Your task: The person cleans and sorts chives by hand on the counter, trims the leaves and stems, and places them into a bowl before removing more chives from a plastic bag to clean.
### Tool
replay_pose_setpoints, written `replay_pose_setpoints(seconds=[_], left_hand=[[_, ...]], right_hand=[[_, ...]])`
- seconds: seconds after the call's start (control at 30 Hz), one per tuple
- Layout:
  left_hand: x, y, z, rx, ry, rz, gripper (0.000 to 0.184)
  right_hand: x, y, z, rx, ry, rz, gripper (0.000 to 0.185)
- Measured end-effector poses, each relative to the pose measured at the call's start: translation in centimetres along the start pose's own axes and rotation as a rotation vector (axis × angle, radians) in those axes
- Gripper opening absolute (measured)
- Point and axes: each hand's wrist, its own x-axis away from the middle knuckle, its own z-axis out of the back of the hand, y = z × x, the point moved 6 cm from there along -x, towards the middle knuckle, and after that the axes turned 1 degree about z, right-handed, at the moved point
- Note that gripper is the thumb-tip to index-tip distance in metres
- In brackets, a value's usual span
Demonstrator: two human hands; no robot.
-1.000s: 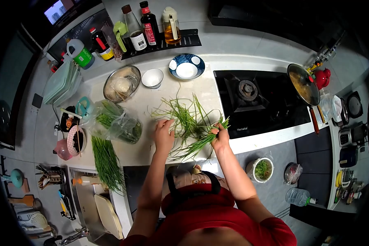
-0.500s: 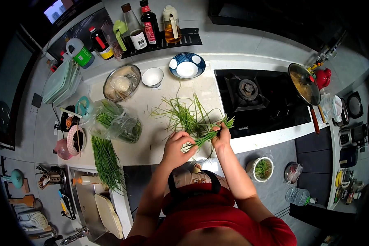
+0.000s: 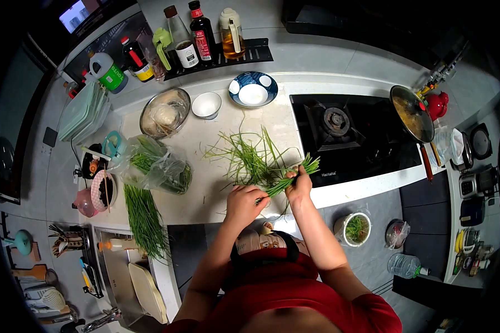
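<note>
Left hand (image 3: 246, 204) shifted slightly toward right hand (image 3: 299, 187), fingers curled at lower end of green stalks (image 3: 280, 186); right hand grips bunch, held over front of surface (image 3: 200, 213), beside loose greens (image 3: 244, 155).

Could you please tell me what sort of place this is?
It looks like a kitchen, probably a home one: there is a gas stove, a sink and a shelf holding bottles.

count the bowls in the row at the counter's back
3: the metal bowl at left, the small white bowl in the middle, and the blue-patterned bowl at right, nearest the stove.
</note>
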Motion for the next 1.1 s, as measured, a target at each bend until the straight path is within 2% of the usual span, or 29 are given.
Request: replay_pose_setpoints(seconds=[0.3,0.4,0.5,0.6,0.7,0.8,0.83,0.93,0.97,1.07,1.1], left_hand=[[-0.3,0.2,-0.8,-0.054,0.014,0.020,0.003],[-0.3,-0.6,-0.7,-0.086,0.057,0.043,0.003],[-0.7,-1.8,-0.3,-0.164,0.141,0.062,0.004],[-0.6,-5.0,1.0,-0.287,0.293,0.203,0.006],[-0.6,-8.3,2.3,-0.248,0.095,0.372,0.010],[-1.1,-7.4,2.5,-0.220,0.316,0.226,0.023],[-1.2,-7.2,1.8,-0.085,0.134,0.287,0.025],[-1.7,-4.8,0.6,0.275,0.092,0.264,0.016],[-1.9,-3.9,0.8,0.305,0.141,0.134,0.017],[-1.5,-1.8,0.7,0.178,0.101,-0.002,0.018],[-1.3,-1.4,0.5,0.160,0.024,0.013,0.018]], right_hand=[[0.6,0.4,-0.4,0.037,0.016,0.041,0.011],[0.3,0.3,0.7,0.253,0.070,0.025,0.012],[0.7,1.4,1.0,0.220,0.106,-0.013,0.014],[0.6,1.0,1.1,0.222,0.103,0.012,0.015],[-0.2,0.0,1.0,0.126,0.044,0.009,0.014],[-0.2,0.1,0.4,0.080,0.022,-0.060,0.012],[0.0,0.2,0.1,0.079,0.027,-0.087,0.012],[0.3,0.7,-0.3,0.045,0.019,-0.126,0.011],[-0.1,0.9,0.0,0.029,0.010,-0.143,0.009],[-1.2,1.0,0.9,-0.012,0.044,-0.161,0.009],[-1.2,0.9,0.9,-0.018,0.061,-0.164,0.008]])
